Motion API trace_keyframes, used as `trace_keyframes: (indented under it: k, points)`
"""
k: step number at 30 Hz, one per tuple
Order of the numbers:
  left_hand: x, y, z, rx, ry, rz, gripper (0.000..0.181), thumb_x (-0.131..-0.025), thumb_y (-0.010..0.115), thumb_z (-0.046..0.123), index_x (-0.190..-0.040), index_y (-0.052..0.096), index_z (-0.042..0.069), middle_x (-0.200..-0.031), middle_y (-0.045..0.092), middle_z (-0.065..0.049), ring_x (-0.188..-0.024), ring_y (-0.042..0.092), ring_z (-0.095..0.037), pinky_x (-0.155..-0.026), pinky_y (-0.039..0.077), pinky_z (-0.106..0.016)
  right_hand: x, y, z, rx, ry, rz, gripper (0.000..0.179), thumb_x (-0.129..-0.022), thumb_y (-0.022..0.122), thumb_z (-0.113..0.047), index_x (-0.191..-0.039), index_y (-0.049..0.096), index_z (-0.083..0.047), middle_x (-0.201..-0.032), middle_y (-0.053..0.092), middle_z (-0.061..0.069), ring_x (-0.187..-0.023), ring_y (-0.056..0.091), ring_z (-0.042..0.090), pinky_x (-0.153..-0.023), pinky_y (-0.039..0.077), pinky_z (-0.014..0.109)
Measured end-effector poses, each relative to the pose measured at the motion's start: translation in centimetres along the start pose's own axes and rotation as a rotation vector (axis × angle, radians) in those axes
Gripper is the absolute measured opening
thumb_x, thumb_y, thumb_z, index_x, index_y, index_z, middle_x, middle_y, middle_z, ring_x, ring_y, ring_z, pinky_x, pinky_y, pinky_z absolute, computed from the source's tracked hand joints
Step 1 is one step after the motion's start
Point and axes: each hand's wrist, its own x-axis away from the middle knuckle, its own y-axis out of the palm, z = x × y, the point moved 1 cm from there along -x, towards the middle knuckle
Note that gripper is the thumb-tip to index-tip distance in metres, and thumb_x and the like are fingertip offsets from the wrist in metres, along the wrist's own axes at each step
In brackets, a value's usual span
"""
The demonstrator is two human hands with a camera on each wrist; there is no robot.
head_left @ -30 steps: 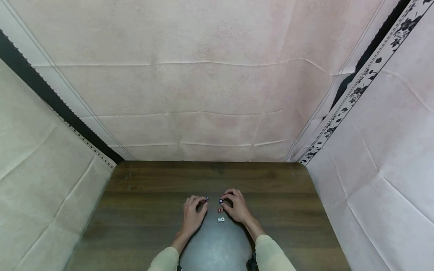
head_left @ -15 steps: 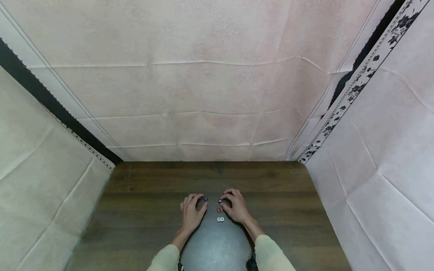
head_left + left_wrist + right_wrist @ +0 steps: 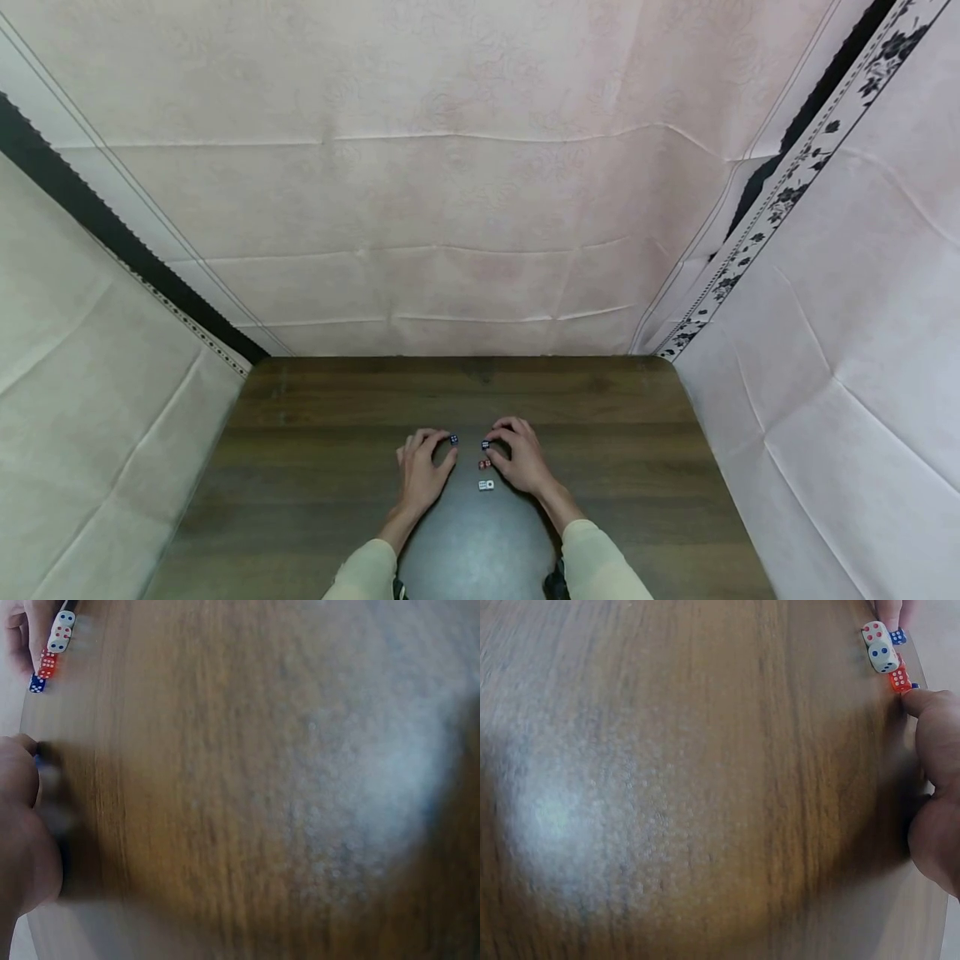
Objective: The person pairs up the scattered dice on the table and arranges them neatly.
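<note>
My left hand (image 3: pixel 424 473) pinches a small blue die (image 3: pixel 453 439) with white pips between thumb and index fingertip, left of the other dice. To its right, my right hand (image 3: pixel 522 462) has thumb and index finger around a second blue die (image 3: pixel 485 445). Just nearer than that die lies a pair of red dice (image 3: pixel 483 464), close by the right thumb. A pair of white dice (image 3: pixel 486 485) sits side by side nearer still. In the left wrist view the row runs white, red (image 3: pixel 48 664), then blue (image 3: pixel 37 683). The right wrist view shows left fingertips at the blue die (image 3: pixel 898 636).
The dice lie on a brown wood-grain table (image 3: pixel 315 467) with a glossy pale reflection between the forearms. Pale cloth (image 3: pixel 465 208) hangs behind the far edge and along both sides, with dark and floral borders.
The left hand and its blue die have shifted slightly left, away from the other blue die. The right hand, red dice and white dice stay in place; the head view drifts a little.
</note>
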Motion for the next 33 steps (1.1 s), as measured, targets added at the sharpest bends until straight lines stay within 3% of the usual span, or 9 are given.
trace_keyframes:
  k: [23, 28, 33]
  points:
    - [-0.62, 0.06, -0.16, -0.017, -0.011, -0.012, 0.019, -0.095, 0.092, 0.018, -0.111, 0.087, 0.011, -0.117, 0.077, -0.011, -0.105, 0.068, -0.033, -0.09, 0.037, -0.046, -0.08, 0.18, 0.09, -0.019, -0.012, 0.014, 0.017, -0.102, 0.086, -0.018, -0.119, 0.083, -0.014, -0.136, 0.071, 0.01, -0.135, 0.061, 0.034, -0.118, 0.046, 0.062]
    - [-0.39, -0.17, -0.06, -0.002, 0.006, -0.005, 0.018, -0.094, 0.093, 0.017, -0.11, 0.087, 0.01, -0.116, 0.077, -0.011, -0.104, 0.067, -0.031, -0.09, 0.036, -0.044, -0.11, 0.16, 0.05, -0.024, -0.005, 0.006, 0.017, -0.103, 0.085, -0.018, -0.119, 0.083, -0.013, -0.137, 0.07, 0.011, -0.136, 0.06, 0.034, -0.118, 0.046, 0.062]
    - [0.18, -0.34, 0.18, -0.003, 0.065, 0.003, 0.017, -0.093, 0.094, 0.017, -0.108, 0.088, 0.013, -0.109, 0.079, -0.007, -0.1, 0.069, -0.028, -0.088, 0.036, -0.042, -0.09, 0.05, -0.11, -0.024, -0.015, 0.011, 0.017, -0.103, 0.085, -0.017, -0.119, 0.083, -0.013, -0.136, 0.07, 0.012, -0.135, 0.061, 0.035, -0.117, 0.046, 0.062]
